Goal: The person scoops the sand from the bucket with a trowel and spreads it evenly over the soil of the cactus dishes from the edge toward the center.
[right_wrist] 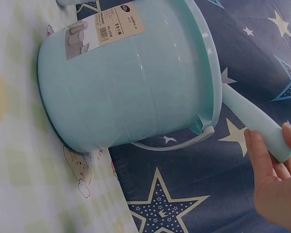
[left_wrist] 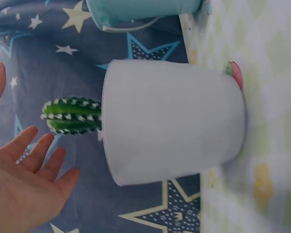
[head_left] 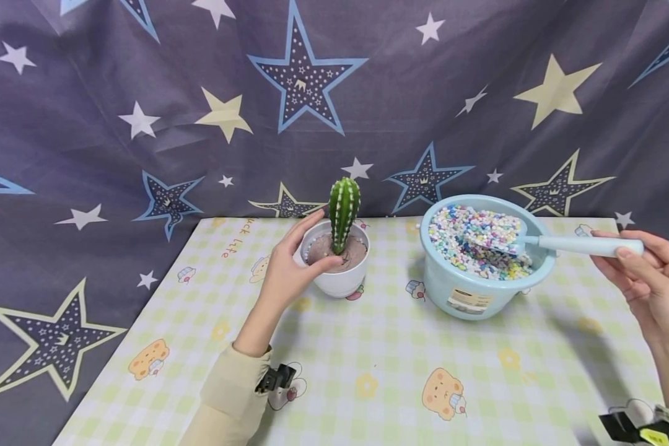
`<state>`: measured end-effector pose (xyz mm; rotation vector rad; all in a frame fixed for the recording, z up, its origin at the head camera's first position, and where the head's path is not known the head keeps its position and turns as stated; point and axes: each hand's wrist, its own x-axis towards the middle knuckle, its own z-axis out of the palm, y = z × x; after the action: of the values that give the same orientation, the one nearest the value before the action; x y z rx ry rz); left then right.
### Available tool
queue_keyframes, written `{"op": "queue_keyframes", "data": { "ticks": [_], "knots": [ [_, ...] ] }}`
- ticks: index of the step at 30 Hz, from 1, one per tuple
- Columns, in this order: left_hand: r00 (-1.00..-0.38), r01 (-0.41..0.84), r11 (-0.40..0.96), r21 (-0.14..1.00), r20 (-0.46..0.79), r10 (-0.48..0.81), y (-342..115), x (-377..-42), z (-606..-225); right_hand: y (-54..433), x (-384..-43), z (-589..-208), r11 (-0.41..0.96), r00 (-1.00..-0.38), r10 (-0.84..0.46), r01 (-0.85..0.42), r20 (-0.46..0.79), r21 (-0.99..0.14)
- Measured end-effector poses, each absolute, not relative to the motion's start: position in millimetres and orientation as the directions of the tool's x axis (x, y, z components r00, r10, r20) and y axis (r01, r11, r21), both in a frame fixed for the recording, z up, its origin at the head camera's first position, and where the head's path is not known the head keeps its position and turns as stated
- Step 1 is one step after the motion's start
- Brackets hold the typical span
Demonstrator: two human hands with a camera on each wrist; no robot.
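Observation:
A green cactus (head_left: 344, 210) stands upright in a white pot (head_left: 341, 285), in brown soil with a few beads near the rim. My left hand (head_left: 287, 269) is at the pot's left rim, fingers spread and loosely bent; the left wrist view shows it apart from the pot wall. My right hand (head_left: 655, 279) grips the handle of a light-blue scoop (head_left: 585, 244) with thumb and fingers. Heaped with coloured beads, the scoop's blade is inside the mouth of a light-blue bucket (head_left: 451, 297). More multicoloured beads (head_left: 451, 232) fill much of that bucket.
Both containers stand near the back of a table with a green-checked cloth (head_left: 368, 347). Behind the table hangs a dark curtain (head_left: 401, 80) patterned with stars. The bucket's thin carrying handle (right_wrist: 179, 144) hangs down at its side.

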<state>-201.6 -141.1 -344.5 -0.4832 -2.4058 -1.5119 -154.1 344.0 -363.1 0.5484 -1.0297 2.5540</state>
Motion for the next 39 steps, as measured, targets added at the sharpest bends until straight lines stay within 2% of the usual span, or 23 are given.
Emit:
{"op": "queue_keyframes", "data": {
  "ticks": [23, 32, 39],
  "knots": [
    [-0.971, 0.229, 0.49, 0.841, 0.233, 0.054, -160.2, -219.0, -391.1, 333.3, -155.2, -350.1, -0.667, -0.895, 0.186, -0.417, 0.404, -0.617],
    [-0.99, 0.138, 0.533, 0.835, 0.133, 0.049, -158.5, -218.8, -398.9, 323.5, -158.9, -340.7, -0.708, -0.92, 0.152, -0.356, 0.36, -0.611],
    [-0.993, 0.116, 0.547, 0.829, 0.105, 0.05, -157.5, -219.8, -400.5, 315.3, -163.1, -336.3, -0.706, -0.936, 0.141, -0.323, 0.322, -0.631]
  ]
}}
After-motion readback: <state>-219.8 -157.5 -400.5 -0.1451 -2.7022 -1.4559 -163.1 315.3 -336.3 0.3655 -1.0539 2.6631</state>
